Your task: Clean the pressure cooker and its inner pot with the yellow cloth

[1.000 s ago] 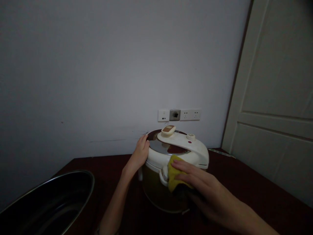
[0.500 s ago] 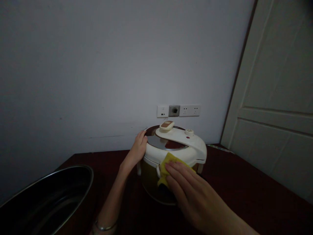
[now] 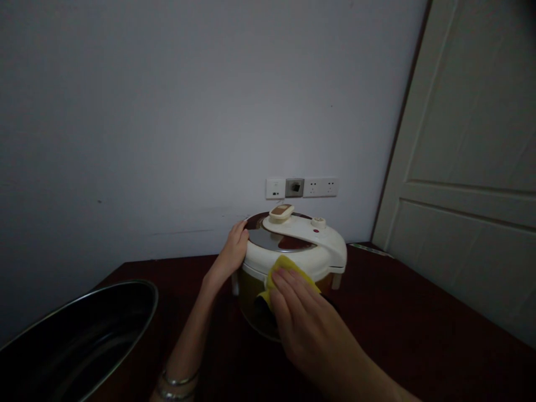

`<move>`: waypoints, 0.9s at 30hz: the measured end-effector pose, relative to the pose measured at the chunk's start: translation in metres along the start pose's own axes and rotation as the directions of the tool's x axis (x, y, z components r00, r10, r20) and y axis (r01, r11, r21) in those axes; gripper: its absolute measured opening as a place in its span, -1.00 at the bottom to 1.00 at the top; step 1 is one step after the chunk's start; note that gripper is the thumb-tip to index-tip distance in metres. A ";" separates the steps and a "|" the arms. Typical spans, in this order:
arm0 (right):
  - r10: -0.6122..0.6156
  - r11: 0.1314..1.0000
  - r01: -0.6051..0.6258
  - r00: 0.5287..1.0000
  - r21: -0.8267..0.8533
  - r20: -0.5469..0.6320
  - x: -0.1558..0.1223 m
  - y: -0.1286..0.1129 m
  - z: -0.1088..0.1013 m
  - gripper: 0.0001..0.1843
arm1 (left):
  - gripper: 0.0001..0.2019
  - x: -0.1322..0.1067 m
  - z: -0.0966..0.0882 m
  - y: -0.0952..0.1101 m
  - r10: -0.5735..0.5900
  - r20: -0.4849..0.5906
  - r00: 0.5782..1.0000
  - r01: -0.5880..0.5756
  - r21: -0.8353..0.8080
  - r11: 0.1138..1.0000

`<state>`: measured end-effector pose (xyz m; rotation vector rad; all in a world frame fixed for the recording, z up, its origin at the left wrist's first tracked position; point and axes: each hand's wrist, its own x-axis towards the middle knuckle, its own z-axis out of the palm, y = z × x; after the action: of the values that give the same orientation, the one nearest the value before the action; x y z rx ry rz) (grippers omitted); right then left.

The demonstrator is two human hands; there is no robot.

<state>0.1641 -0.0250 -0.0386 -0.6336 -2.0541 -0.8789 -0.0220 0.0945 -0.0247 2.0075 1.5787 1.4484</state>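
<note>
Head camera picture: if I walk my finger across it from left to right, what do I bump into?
Dark bowl → silver bracelets → left hand → white-lidded cooker → pale panelled door.

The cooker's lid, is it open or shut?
Shut: the lid sits down on the cooker's body, with just a thin seam showing between them.
</note>
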 end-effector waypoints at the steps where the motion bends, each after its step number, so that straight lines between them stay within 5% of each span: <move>1: -0.012 1.000 0.012 1.000 0.010 0.005 -0.005 0.004 -0.008 -0.71 | -0.54 0.000 0.000 0.000 -0.001 0.000 1.000 0.001 -0.001 1.000; 10: 0.033 0.981 -0.044 0.998 0.189 0.059 -0.036 0.029 -0.046 -0.68 | -0.51 0.001 -0.001 -0.002 -0.011 0.019 1.000 0.011 0.030 0.999; 15: -0.059 0.969 0.063 0.998 0.240 -0.025 -0.022 0.027 -0.033 -0.74 | -0.47 -0.005 -0.004 0.006 0.053 -0.113 0.992 -0.029 0.203 0.979; 19: 0.010 0.950 -0.014 1.000 0.313 0.015 -0.007 0.021 -0.014 -0.79 | -0.60 -0.018 -0.019 0.031 0.165 -0.251 0.954 -0.091 0.283 0.955; 23: 0.157 0.955 -0.152 0.988 0.256 0.002 -0.006 0.009 0.000 -0.80 | -0.68 -0.034 -0.030 0.048 0.182 -0.219 0.958 -0.121 0.266 0.956; 27: 0.201 0.969 -0.179 0.972 0.170 -0.124 -0.016 0.004 0.002 -0.81 | -0.61 -0.040 -0.027 0.037 0.168 -0.104 0.980 -0.137 0.250 0.958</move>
<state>0.1742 -0.0231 -0.0509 -0.6508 -1.8792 -0.6244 -0.0177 0.0358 -0.0095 2.2597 1.7613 1.5271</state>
